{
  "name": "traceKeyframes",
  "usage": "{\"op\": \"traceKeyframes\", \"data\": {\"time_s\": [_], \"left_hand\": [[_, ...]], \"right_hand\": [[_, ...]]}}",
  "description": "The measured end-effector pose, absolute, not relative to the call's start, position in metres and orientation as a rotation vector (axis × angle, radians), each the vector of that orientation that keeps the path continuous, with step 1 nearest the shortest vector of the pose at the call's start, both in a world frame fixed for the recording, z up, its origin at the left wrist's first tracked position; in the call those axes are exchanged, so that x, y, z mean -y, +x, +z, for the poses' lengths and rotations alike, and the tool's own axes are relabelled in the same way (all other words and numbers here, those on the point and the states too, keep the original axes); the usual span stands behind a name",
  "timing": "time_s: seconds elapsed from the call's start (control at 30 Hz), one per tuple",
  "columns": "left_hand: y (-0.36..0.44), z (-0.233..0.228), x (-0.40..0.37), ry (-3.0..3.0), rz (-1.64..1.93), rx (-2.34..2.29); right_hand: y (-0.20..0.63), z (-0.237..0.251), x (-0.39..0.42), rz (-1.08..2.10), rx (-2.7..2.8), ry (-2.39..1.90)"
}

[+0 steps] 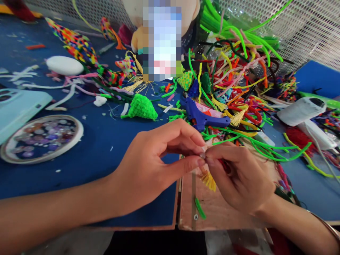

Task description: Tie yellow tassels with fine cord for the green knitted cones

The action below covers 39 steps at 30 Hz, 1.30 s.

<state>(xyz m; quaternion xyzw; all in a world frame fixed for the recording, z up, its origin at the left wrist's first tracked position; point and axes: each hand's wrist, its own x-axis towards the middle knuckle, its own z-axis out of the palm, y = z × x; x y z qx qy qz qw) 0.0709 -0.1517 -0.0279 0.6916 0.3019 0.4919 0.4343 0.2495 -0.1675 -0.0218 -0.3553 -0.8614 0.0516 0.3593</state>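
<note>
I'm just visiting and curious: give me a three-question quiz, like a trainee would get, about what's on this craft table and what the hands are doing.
1. True or false: the left hand and the right hand meet fingertip to fingertip over a small piece with a yellow tassel.
2. Which thing lies just beyond the hands? A) blue glue gun B) scissors C) hammer
3. Fill in: the round tray of beads lies on the ____ side of the blue table.

Key: 1 true; 2 A; 3 left.
</note>
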Motion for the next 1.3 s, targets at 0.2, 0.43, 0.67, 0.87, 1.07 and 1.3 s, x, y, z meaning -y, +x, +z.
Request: {"op": "traceKeyframes", "data": {"time_s": [0.2,0.43,0.67,0.87,1.07,1.3], "left_hand": [[0.0711,-0.0295,0.1522,1.764,1.231,-0.804],[0.0693,-0.0326,0.1546,1.874,1.269,-0.833],[0.0683,-0.0328,0.1550,1.927,1.252,-0.866],[0.0679,-0.0338,0.1549,1.925,1.260,-0.864],[0.0677,-0.0342,0.1549,1.919,1.249,-0.850],[0.0669,-0.0329,0.1546,1.921,1.239,-0.847]], "right_hand": [[0.2474,-0.0187,0.1696,0.114,2.196,-0.959],[0.2457,-0.0185,0.1682,0.148,2.139,-1.025],[0.2468,-0.0153,0.1706,0.102,2.179,-1.044],[0.2458,-0.0138,0.1699,0.035,2.199,-1.044],[0.2455,-0.0143,0.1694,0.111,2.162,-1.022],[0.2449,-0.0145,0.1698,0.200,2.137,-0.999]]}}
